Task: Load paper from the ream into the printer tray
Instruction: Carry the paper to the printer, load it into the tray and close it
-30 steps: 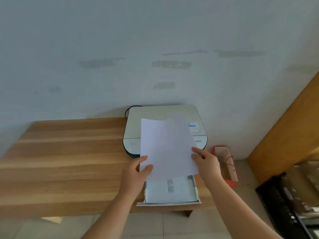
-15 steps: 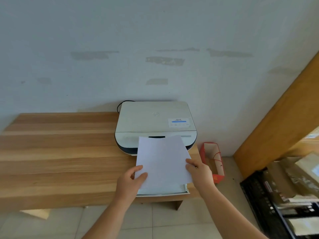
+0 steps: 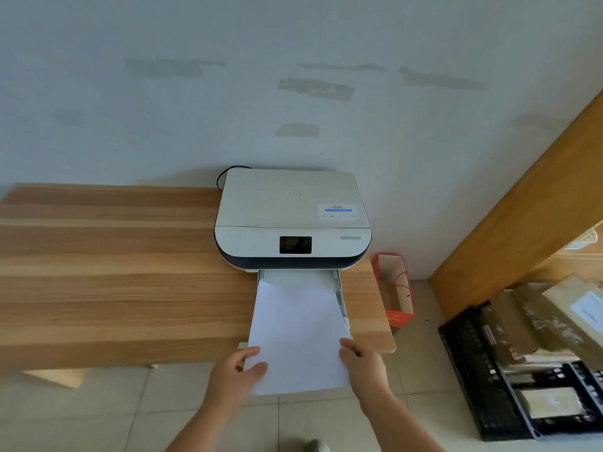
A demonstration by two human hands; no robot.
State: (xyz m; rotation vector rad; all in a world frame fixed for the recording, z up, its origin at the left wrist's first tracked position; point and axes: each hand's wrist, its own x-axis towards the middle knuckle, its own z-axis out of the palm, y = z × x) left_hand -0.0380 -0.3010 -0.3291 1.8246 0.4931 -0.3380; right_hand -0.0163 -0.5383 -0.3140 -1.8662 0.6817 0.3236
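A white printer [image 3: 290,216] with a dark front band stands at the back right of the wooden table [image 3: 114,282]. Its paper tray [image 3: 341,298] is pulled out toward me. A thin stack of white paper [image 3: 298,334] lies over the tray, its near end jutting past the table edge. My left hand [image 3: 236,376] pinches the paper's near left corner. My right hand [image 3: 365,367] grips the near right edge. The ream itself is not in view.
A red open box [image 3: 396,288] stands on the floor by the table's right end. A wooden panel [image 3: 509,223] leans at the right, with a black crate [image 3: 489,380] of boxes below it. A black cable [image 3: 220,177] loops behind the printer.
The paper has come down from in front of the printer and now lies flat over the pulled-out tray. Both hands have drawn back toward me with it.
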